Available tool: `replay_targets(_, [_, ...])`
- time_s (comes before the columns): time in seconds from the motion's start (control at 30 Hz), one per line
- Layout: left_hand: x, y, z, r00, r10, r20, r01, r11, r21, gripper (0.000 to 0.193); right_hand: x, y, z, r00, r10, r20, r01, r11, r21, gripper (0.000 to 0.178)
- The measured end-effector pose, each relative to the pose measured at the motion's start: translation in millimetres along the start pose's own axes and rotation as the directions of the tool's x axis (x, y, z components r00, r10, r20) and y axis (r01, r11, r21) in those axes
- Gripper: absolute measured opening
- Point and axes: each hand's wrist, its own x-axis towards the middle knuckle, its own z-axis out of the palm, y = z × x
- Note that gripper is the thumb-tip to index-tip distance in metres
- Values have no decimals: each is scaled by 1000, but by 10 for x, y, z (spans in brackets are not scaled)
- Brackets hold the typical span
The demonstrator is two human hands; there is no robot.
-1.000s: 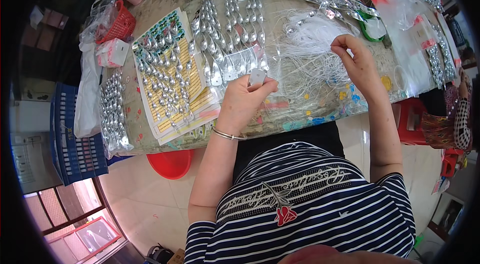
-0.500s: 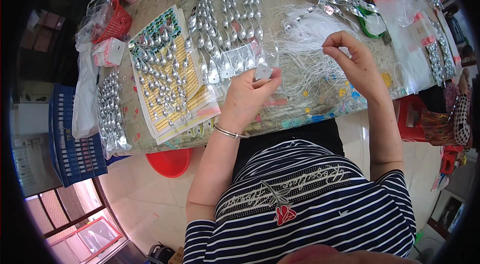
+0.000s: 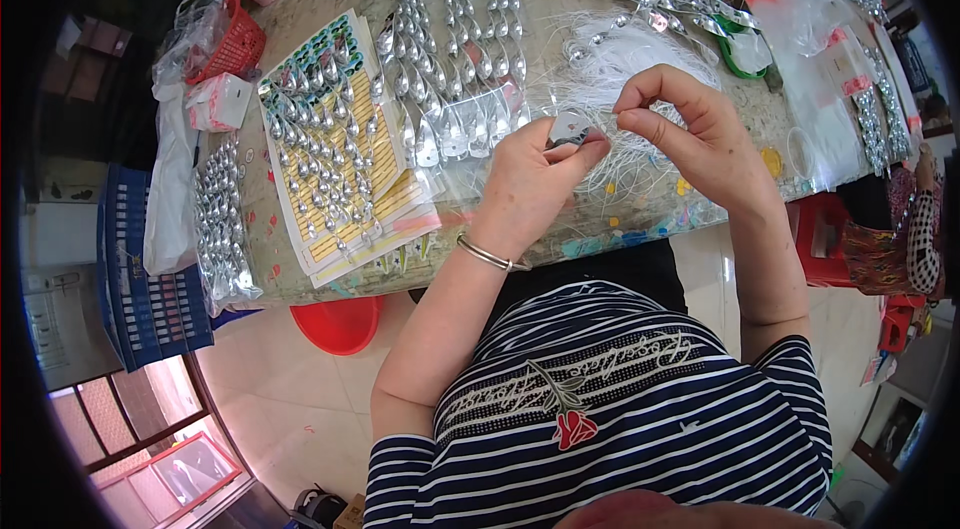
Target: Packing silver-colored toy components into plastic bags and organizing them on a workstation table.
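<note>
**Left hand (image 3: 530, 179) and right hand (image 3: 695, 134) held close together above the surface (image 3: 590, 219), toward its near edge**

Much of the surface is taken up by twisted silver strips (image 3: 412, 39): some are strewn toward the far edge, rows are laid out left of the middle, others are spread over printed sheets (image 3: 298, 219) on the left, and a bundle is set by the near left corner. From this spread, much is judged to be left to handle, though which strips are finished cannot be told. White strands (image 3: 640, 59) are heaped right of the middle, and a good supply is judged to be available.

One silver piece (image 3: 568, 125) is pinched between the thumb and fingers of the left hand, just on the near side of the heap. The right hand's thumb and forefinger are closed to a pinch just beside it; whether a strand is gripped there is too fine to be seen. Work on this piece is judged to be under way and unfinished.

A flat, shiny, pale end with a rounded outline is shown above the left fingers. Darker metal is seen below it, and the remainder is hidden by the hand.
</note>
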Motion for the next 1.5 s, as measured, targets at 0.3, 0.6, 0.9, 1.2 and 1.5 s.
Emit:
replay_targets(0.3, [-38, -34, -97, 1000, -28, 11, 29, 995, -101, 24, 18, 179, -87, 998, 27, -54, -28, 999, -22, 9])
replay_targets(0.6, [-1, 12, -291, 997, 15, 77, -4, 990, -140, 13, 112, 698, -231, 947, -299, -119, 136, 706, -695, 17])
replay_targets(0.9, [-152, -53, -303, 987, 92, 132, -84, 994, -71, 16, -25, 79, 302, 977, -101, 187, 151, 950, -273, 17])
replay_targets(1.2, [-288, -67, -428, 983, -14, 182, 3, 998, 62, 10, -146, 118, 269, 968, 48, 246, -33, 997, -64, 11])
replay_targets(1.5, [-419, -316, -557, 966, 9, 260, -49, 988, 146, 23, -182, 144, 95, 998, 62, 32, -59, 994, -97, 10])
